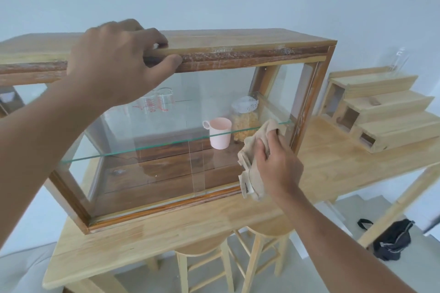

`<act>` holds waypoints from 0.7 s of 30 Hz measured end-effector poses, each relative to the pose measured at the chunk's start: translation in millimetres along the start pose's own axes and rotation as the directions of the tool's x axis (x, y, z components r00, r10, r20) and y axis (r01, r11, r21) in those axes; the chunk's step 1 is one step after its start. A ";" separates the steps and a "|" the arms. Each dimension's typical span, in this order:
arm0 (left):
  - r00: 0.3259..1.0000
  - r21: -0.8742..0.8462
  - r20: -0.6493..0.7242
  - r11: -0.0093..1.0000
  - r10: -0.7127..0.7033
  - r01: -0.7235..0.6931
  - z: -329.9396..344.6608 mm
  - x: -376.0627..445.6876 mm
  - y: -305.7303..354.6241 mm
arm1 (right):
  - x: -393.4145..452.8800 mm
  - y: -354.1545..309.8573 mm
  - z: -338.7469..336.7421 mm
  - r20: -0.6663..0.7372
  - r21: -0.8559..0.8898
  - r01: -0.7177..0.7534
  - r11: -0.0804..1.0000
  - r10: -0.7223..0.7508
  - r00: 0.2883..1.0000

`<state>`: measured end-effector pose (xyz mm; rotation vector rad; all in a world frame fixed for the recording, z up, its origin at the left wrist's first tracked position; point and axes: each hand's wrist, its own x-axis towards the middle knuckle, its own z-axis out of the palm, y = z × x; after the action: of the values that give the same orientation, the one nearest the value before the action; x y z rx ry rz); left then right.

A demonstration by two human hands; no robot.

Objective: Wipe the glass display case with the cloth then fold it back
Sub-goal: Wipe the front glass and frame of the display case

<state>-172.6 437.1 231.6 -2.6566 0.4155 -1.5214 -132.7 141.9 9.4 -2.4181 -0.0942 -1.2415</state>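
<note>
Wiping is the step I'm judging to be in hand. I'm watching the right hand point(273, 159) bunching the crumpled beige cloth point(252, 164) in curled fingers and pressing it against the front pane of the wooden-framed glass display case point(152, 150), low at its right end. The left hand point(114, 59) is gripping the case's top front rail, fingers hooked over and thumb under, steadying it on the pale wooden table point(166, 233). I'm expecting the next move to need firm strokes leftward across the pane. Folding is not yet begun.
</note>
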 end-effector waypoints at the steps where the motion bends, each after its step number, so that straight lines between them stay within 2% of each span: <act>1: 1.000 0.001 0.002 1.000 0.002 -0.002 -0.3 0.0 0.6 | -7.2 10.9 4.8 -0.002 0.015 -0.023 1.000 0.023 1.000; 5: 1.000 0.006 -0.004 1.000 -0.014 0.014 -1.6 1.4 4.6 | -36.9 45.1 24.4 0.074 0.058 -0.209 0.976 0.205 0.976; 8: 1.000 0.020 -0.002 0.999 -0.026 0.026 -1.6 0.2 6.0 | -57.1 58.8 35.4 0.161 0.076 -0.407 0.910 0.392 0.906; 11: 0.999 0.031 0.021 0.999 -0.031 0.030 -1.5 0.4 7.1 | -74.5 54.5 43.1 0.241 0.121 -0.518 0.847 0.481 0.843; 16: 0.996 0.035 0.082 0.999 -0.017 0.014 -7.0 2.1 5.1 | -86.2 22.8 41.9 0.311 0.179 -0.584 0.792 0.518 0.797; 18: 0.987 0.008 0.155 0.999 -0.036 0.035 -9.9 4.1 2.1 | -94.6 0.6 37.2 0.368 0.167 -0.590 0.790 0.506 0.780; 21: 0.949 -0.120 0.313 0.989 -0.047 0.089 -22.3 7.7 -6.9 | -115.4 -39.8 33.5 0.493 0.108 -0.559 0.822 0.444 0.748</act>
<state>-186.5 443.7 250.8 -2.9738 0.4197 -1.0944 -186.0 206.1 -85.7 -2.2378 0.2506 -0.3844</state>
